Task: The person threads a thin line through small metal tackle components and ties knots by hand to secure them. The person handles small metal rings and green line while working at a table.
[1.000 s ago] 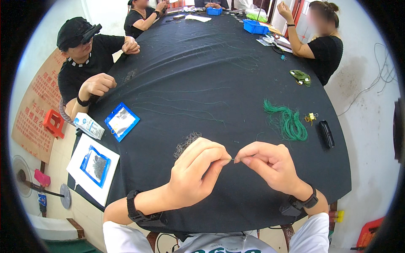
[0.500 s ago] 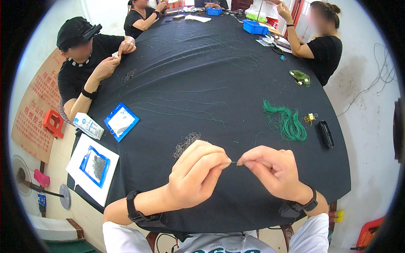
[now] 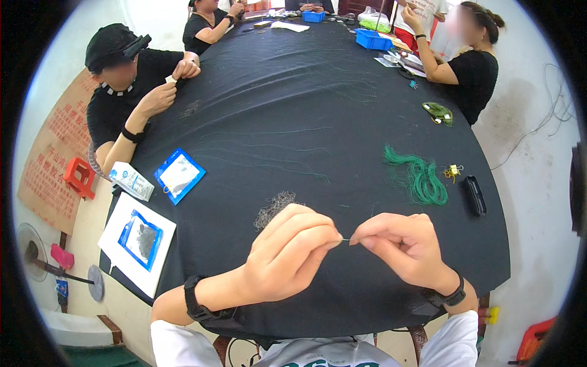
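Over the near part of the black-covered table, my left hand [image 3: 292, 254] and my right hand [image 3: 400, 248] face each other, fingertips pinched and a small gap apart. A short bit of thin green thread [image 3: 346, 240] spans that gap, gripped at both sides. Anything else tiny inside the fingertips is hidden. Just beyond my left hand lies a heap of small dark wire pieces [image 3: 276, 208], resembling fish hooks. To the right, past my right hand, rests a loose bundle of green thread [image 3: 422, 180]. Several single green strands [image 3: 269, 160] stretch across the cloth farther off.
At left are a blue-edged packet [image 3: 180, 176], a small white carton [image 3: 131, 181] and a white board [image 3: 156, 263] bearing a blue bag of dark pieces. At right sit a yellow clip [image 3: 453, 170] and a black case [image 3: 473, 196]. Co-workers sit around the far table beside blue bins [image 3: 373, 40].
The whole view has shifted slightly. My hands keep the same pinch on the thread, and the gap between their fingertips looks a little narrower.
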The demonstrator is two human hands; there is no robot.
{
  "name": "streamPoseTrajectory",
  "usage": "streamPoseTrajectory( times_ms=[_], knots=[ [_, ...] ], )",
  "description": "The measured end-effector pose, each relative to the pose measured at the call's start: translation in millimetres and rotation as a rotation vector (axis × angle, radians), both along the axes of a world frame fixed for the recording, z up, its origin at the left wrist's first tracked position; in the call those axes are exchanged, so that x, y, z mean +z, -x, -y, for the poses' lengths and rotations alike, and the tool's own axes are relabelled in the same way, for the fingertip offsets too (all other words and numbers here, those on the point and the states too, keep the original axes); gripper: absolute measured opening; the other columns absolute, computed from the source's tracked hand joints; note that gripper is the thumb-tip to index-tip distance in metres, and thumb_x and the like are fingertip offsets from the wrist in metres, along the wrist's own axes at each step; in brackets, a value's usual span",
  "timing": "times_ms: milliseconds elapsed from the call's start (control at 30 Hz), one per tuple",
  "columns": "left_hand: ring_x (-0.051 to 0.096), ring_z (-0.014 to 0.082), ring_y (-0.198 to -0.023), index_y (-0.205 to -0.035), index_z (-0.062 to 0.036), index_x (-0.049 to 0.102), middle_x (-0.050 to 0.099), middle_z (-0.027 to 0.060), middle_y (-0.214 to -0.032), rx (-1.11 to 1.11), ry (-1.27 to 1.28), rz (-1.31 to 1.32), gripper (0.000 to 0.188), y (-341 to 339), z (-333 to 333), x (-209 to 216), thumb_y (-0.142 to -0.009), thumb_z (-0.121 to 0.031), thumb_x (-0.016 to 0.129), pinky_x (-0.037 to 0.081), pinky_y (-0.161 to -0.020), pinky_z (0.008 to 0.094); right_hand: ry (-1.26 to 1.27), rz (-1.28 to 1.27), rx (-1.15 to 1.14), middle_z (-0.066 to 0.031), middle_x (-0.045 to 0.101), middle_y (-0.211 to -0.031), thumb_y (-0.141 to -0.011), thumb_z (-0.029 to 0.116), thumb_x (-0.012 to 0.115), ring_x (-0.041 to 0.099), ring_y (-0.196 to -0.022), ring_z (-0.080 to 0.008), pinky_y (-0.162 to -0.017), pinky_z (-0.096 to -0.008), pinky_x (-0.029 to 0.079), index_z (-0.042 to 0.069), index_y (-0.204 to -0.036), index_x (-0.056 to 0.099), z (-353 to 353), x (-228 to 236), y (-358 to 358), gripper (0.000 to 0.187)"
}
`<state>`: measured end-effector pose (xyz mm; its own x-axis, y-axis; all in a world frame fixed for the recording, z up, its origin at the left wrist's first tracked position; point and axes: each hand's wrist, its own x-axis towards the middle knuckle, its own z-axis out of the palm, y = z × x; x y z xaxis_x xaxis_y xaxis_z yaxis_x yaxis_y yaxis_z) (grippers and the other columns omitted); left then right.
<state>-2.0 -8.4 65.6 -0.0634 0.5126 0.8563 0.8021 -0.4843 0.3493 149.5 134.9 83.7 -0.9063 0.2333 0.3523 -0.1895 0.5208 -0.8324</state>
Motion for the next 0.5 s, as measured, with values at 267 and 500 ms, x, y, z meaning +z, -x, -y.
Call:
streamPoseTrajectory(
  times_ms=[267,500],
  knots=[
    [0.061,0.0233,-0.075,-0.089,0.0018,0.061,0.063,0.012,-0.085,0.029,0.077,0.089,0.019,3,-3,-6,-0.073,0.011,0.066,0.049,-0.065,0.0303,0.013,0.162,0.002,0.0011,0.054,-0.058,-0.085,0.005,0.063,0.037,-0.048,0.0001,-0.043,-0.0208,0.027,0.004,-0.092,0.067,-14,6,4,0.008],
    [0.061,0.0184,-0.076,-0.09,0.0009,0.059,0.061,0.0108,-0.086,0.098,0.184,0.194,0.014,5,-4,-9,-0.078,0.008,0.062,0.049,-0.067,0.0275,-0.21,0.226,-0.01,-0.0032,0.065,-0.068,-0.082,0.005,0.063,0.055,-0.053,-0.0068,-0.05,-0.0211,0.042,0.004,-0.091,0.068,-29,2,6,0.01]
  ],
)
